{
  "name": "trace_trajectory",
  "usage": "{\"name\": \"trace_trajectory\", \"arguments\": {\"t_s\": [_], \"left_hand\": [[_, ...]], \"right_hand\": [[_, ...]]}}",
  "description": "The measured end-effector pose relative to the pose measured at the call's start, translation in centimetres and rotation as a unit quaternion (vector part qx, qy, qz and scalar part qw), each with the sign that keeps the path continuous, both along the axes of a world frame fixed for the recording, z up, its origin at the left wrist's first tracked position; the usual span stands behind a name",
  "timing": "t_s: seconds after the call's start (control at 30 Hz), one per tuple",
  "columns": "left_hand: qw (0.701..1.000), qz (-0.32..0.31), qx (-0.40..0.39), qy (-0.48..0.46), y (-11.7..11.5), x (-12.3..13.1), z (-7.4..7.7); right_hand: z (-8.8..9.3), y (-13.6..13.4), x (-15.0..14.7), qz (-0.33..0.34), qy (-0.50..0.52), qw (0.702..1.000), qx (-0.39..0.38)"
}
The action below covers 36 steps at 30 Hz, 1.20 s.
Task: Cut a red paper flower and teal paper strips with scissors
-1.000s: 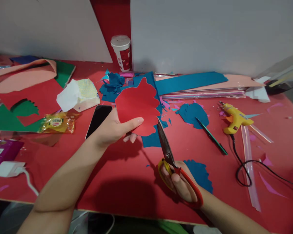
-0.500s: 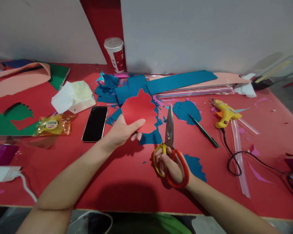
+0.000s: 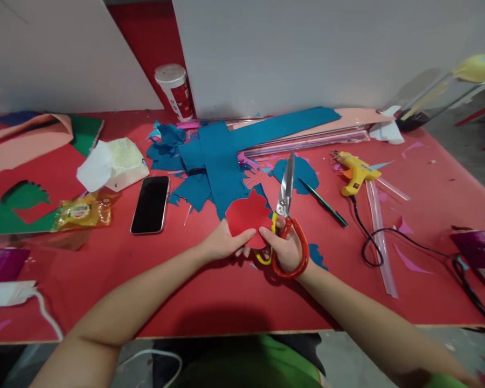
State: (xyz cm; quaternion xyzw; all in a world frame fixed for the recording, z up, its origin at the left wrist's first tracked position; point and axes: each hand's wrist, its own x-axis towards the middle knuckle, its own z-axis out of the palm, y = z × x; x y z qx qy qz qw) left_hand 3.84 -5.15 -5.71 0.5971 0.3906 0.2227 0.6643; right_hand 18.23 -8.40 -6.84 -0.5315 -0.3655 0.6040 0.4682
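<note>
My left hand point(image 3: 228, 240) pinches the lower left edge of a red paper cutout point(image 3: 248, 215) with a wavy outline, thumb on top. Scissors point(image 3: 285, 196) with one red and one yellow handle hang on my right hand point(image 3: 285, 248), blades pointing away and together. The right thumb also presses on the cutout's lower right edge; the fingers beneath are partly hidden. Behind the cutout lie overlapping blue strips and scraps point(image 3: 220, 167). A blue cutout point(image 3: 307, 173) and a green pen point(image 3: 323, 202) lie beyond the scissors.
A black phone point(image 3: 150, 205) and a yellow wrapper point(image 3: 83, 211) lie to the left, near coloured sheets point(image 3: 64, 167). A lidded cup point(image 3: 175, 92) stands at the back. On the right are a yellow glue gun point(image 3: 358, 171), its black cord and clear strips point(image 3: 382, 242).
The red cutout has moved right and nearer to me in my left hand. My right hand, still with the scissors, has come up to it, and its thumb now touches the cutout.
</note>
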Motion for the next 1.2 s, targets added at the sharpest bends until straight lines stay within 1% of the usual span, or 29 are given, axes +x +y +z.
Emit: {"name": "trace_trajectory", "arguments": {"t_s": [0.13,0.2,0.3,0.33,0.37,0.43,0.53,0.6,0.7,0.77,0.9,1.0,1.13,1.2], "left_hand": [[0.999,-0.001,-0.044,-0.008,0.1,-0.2,-0.8],[0.997,0.028,-0.06,-0.04,0.4,-0.3,-1.0],[0.987,0.11,-0.058,-0.105,1.2,-0.5,-1.0],[0.983,0.125,-0.057,-0.121,1.5,-0.7,-0.9],[0.983,0.121,-0.057,-0.125,1.9,-0.8,-0.8],[0.988,0.102,-0.045,-0.106,2.6,-1.3,-0.6],[0.996,0.078,-0.001,-0.033,3.3,-1.9,-0.1],[0.997,0.056,0.044,0.027,3.5,-2.2,0.3],[0.987,0.02,0.127,0.1,3.6,-2.5,0.7],[0.98,0.005,0.159,0.123,3.6,-2.5,0.9],[0.978,-0.013,0.163,0.128,3.9,-2.9,1.6],[0.966,0.008,0.209,0.153,4.5,-3.6,2.0],[0.961,0.065,0.224,0.151,5.2,-4.7,2.8],[0.962,0.108,0.211,0.134,5.4,-5.0,3.2]], "right_hand": [[0.3,0.0,0.1,0.003,-0.031,0.999,0.02],[0.6,0.2,0.2,0.013,-0.037,0.999,0.019],[0.9,0.4,0.4,0.031,-0.035,0.999,0.018],[0.8,0.5,0.5,0.036,-0.028,0.999,0.018],[0.8,0.5,0.6,0.041,-0.02,0.999,0.017],[0.5,0.6,0.7,0.05,-0.01,0.999,0.015],[0.0,0.6,0.9,0.084,-0.031,0.996,0.025],[-0.1,0.5,1.1,0.105,-0.061,0.992,0.032],[0.1,0.3,1.1,0.101,-0.106,0.989,0.029],[0.4,0.2,0.9,0.093,-0.105,0.99,0.023],[0.4,0.2,0.5,0.086,-0.051,0.995,0.01],[0.1,0.3,0.4,0.097,-0.038,0.994,0.031],[0.2,0.4,0.6,0.192,0.018,0.979,0.059],[0.4,0.4,0.8,0.216,0.063,0.972,0.06]]}}
